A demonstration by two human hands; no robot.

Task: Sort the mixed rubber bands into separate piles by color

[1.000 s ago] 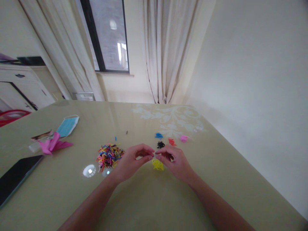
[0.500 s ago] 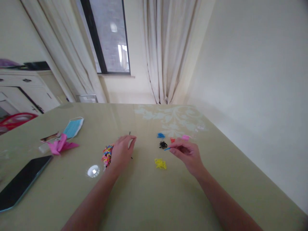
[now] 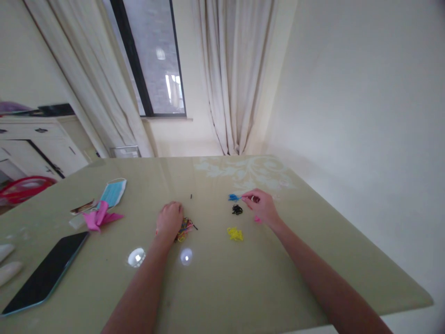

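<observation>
My right hand is at the far side of the colour groups, its thumb and fingertips pinching a blue rubber band at the edge of the blue rubber bands. Just nearer lie the black rubber bands, and nearer still the yellow rubber bands. Pink rubber bands show under my right wrist; anything else there is covered. My left hand rests with curled fingers against the mixed-colour pile of rubber bands, hiding part of it. What those fingers hold, if anything, is hidden.
A small black piece lies alone beyond the mixed pile. To the left are a phone, a pink folded-paper shape and a blue face mask. A wall runs along the table's right side.
My right hand has carried the blue band away from beside the black group to the blue group. My left hand has drawn back and its fingers have curled in; the view has shifted slightly.
</observation>
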